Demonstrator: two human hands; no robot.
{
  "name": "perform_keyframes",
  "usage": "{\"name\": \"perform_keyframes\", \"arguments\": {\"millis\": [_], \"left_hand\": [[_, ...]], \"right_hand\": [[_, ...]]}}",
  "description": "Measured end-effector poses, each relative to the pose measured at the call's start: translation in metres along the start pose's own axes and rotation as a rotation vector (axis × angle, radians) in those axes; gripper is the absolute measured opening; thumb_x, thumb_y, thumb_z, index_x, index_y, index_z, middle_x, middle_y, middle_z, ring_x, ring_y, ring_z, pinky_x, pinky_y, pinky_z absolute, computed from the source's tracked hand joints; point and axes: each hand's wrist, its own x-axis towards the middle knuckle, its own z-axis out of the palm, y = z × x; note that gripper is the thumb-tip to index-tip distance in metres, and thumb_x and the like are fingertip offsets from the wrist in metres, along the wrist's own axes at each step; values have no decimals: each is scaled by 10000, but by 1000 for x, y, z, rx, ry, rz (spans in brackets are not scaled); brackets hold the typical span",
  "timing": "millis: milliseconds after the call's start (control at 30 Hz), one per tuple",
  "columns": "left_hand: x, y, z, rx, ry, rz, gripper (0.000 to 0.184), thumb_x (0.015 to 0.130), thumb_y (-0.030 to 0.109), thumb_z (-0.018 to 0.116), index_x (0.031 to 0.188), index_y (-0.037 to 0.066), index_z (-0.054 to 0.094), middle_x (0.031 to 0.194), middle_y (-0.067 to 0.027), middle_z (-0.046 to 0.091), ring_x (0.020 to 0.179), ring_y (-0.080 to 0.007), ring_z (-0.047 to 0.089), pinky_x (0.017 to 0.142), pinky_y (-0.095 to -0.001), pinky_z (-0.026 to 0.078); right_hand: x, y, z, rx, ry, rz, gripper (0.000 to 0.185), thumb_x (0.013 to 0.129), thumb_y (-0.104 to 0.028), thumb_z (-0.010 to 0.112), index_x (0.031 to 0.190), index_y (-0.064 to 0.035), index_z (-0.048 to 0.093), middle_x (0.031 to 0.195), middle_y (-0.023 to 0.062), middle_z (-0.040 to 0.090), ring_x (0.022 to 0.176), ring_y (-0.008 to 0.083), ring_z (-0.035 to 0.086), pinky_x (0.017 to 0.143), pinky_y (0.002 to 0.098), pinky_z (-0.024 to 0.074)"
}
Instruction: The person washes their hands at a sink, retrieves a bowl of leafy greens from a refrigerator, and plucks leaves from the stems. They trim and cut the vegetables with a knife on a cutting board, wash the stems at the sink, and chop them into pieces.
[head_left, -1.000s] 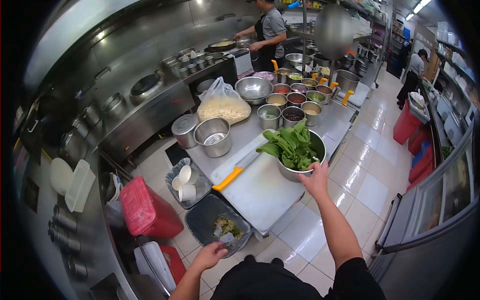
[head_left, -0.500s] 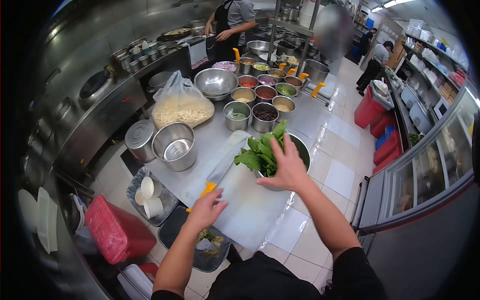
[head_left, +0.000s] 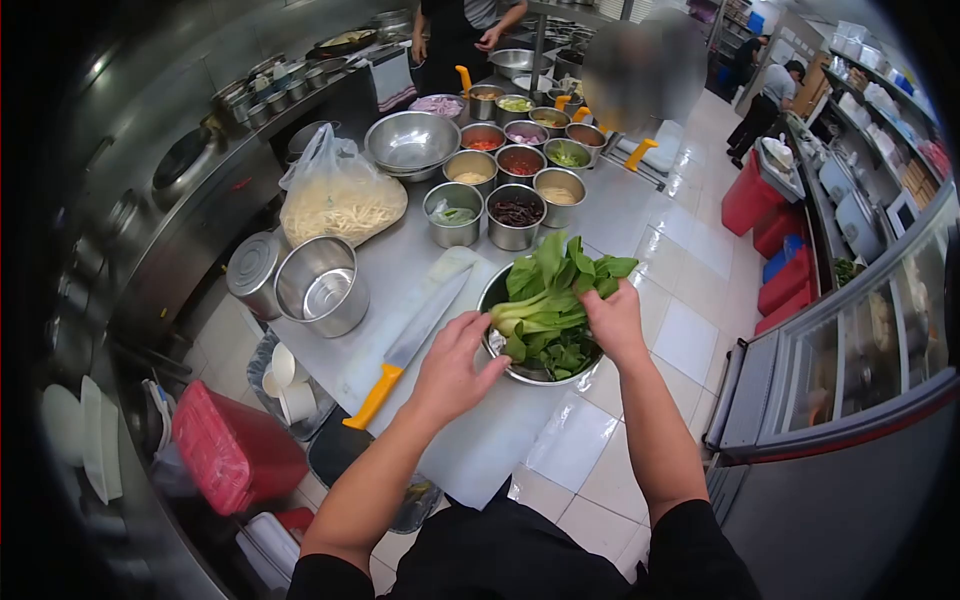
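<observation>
A bunch of bok choy (head_left: 530, 312) lies across a round steel pot (head_left: 487, 296), its pale stems toward the left and its leaves toward the right. My right hand (head_left: 612, 322) is closed on the leafy end. Beside the stem end, my left hand (head_left: 455, 368) has its thumb and fingers apart; whether the fingertips touch the stems I cannot tell. More dark leaves show lower in the pot. A kitchen knife (head_left: 405, 345) with a yellow handle rests on the white cutting board (head_left: 490, 425), left of the pot.
Several steel pots of ingredients (head_left: 515, 218) stand at the table's far end. Nearer on the left are a bag of pale strips (head_left: 340, 215), a steel bowl (head_left: 412, 142) and a bare steel pot (head_left: 322, 287). A red bin (head_left: 240, 445) stands below. A co-worker (head_left: 465, 45) is across the table.
The bok choy has turned to lie across the pot, and my right hand has gone from spread fingers to gripping its leaves. My left hand has moved from the knife handle toward the stems.
</observation>
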Motion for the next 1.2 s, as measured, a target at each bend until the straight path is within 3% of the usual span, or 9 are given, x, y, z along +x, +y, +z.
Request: {"name": "perform_keyframes", "arguments": {"millis": [33, 200, 333, 533, 733, 833, 933, 1033, 1200], "left_hand": [[5, 1, 3, 26, 21, 22, 551, 820, 228, 757, 1281, -3, 564, 1291, -184, 561, 1187, -365, 543, 992, -416, 465], [24, -6, 9, 128, 54, 100, 470, 799, 187, 753, 1212, 19, 605, 1242, -163, 593, 1152, -354, 556, 997, -427, 453], [38, -4, 10, 224, -70, 138, 418, 808, 222, 744, 1176, 59, 634, 1146, -127, 644, 1112, -323, 575, 950, -420, 464], [67, 27, 40, 355, -373, -81, 469, 802, 331, 749, 1129, 40, 578, 1023, -168, 662, 991, -362, 634, 839, -450, 505], [100, 17, 30, 136, -411, -330, 540, 774, 337, 733, 1120, -22, 525, 1001, -253, 673, 937, -416, 655, 806, -467, 522], [107, 4, 24, 78, -414, -306, 524, 760, 331, 710, 1083, -46, 544, 988, -279, 669, 942, -431, 650, 822, -466, 520], [110, 1, 24, 58, -439, -270, 485, 748, 303, 698, 1045, -58, 568, 989, -276, 670, 948, -431, 651, 832, -464, 519], [111, -2, 21, 6, -459, -235, 498, 730, 272, 712, 1071, -60, 567, 1052, -292, 661, 1003, -439, 637, 880, -467, 515], [97, -9, 19, 22, -358, -86, 350, 811, 218, 691, 1069, -2, 602, 1044, -259, 667, 971, -428, 641, 863, -466, 521]], "right_hand": [[1, -2, -2, -31, 7, -21, 315, 860, -176, 722, 1047, 55, 617, 951, 90, 695, 859, 167, 644, 789, 314, 517], [20, -11, -17, -303, 25, -204, 325, 814, -245, 739, 1040, -17, 691, 961, 170, 713, 883, 327, 688, 797, 375, 526], [35, -4, -27, -262, -11, -49, 284, 852, -215, 738, 1011, 16, 691, 837, 106, 726, 757, 168, 681, 711, 322, 533], [39, 11, -35, -212, -106, -120, 328, 834, -223, 771, 1030, 24, 679, 874, 91, 722, 764, 196, 670, 749, 352, 541], [6, -45, -36, -451, 240, -511, 552, 762, -267, 819, 1204, -11, 611, 1148, 163, 636, 1048, 353, 614, 901, 431, 490], [-24, -69, -52, -308, -520, -311, 517, 783, -249, 792, 1210, -17, 612, 1155, 157, 631, 1056, 355, 602, 914, 445, 479], [-50, -66, -5, -436, -597, -740, 323, 809, -205, 777, 1067, -28, 693, 908, 100, 665, 864, 267, 641, 820, 371, 511], [-31, -21, 12, -445, -822, -510, 210, 875, -212, 705, 988, -35, 723, 889, 113, 682, 799, 264, 658, 734, 365, 522], [-12, -35, -34, -100, -445, 24, 257, 972, -237, 621, 1022, 8, 678, 939, 92, 691, 819, 185, 666, 743, 326, 534]]}}
